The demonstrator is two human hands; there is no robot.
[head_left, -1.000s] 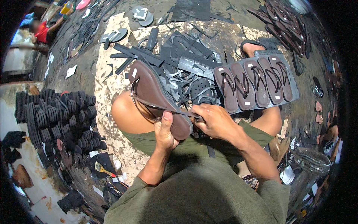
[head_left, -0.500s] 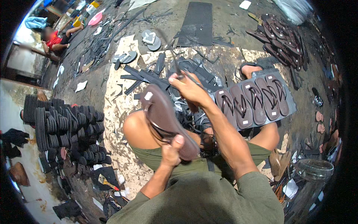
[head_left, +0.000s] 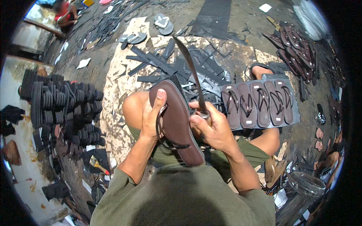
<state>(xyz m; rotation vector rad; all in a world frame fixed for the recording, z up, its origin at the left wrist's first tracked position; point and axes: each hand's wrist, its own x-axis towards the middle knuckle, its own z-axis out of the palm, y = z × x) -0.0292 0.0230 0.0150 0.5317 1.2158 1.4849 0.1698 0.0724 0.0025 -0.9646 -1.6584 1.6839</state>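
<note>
My left hand (head_left: pixel 150 119) grips a brown flip-flop (head_left: pixel 176 116) with a dark glossy strap, its thumb pressed on the footbed near the upper end. The flip-flop is tilted over my lap, and a strip of black sole material (head_left: pixel 176 82) juts past its upper right edge. In my right hand (head_left: pixel 215 130), closed around the handle, is a knife (head_left: pixel 193 71) with a long, thin, curved blade pointing up and away. The right hand is close beside the flip-flop's right edge; whether they touch I cannot tell.
Several finished brown flip-flops (head_left: pixel 261 107) lie in a row on a grey sheet at right. Dark strips and offcuts (head_left: pixel 151 62) litter the mat ahead. Stacked black soles (head_left: pixel 68 101) stand at left, a flip-flop pile (head_left: pixel 296 49) at far right. A person (head_left: pixel 64 14) sits far left.
My left hand has shifted from the flip-flop's lower end to its upper end. My right hand has come down and nearer with the knife, beside the flip-flop's edge.
</note>
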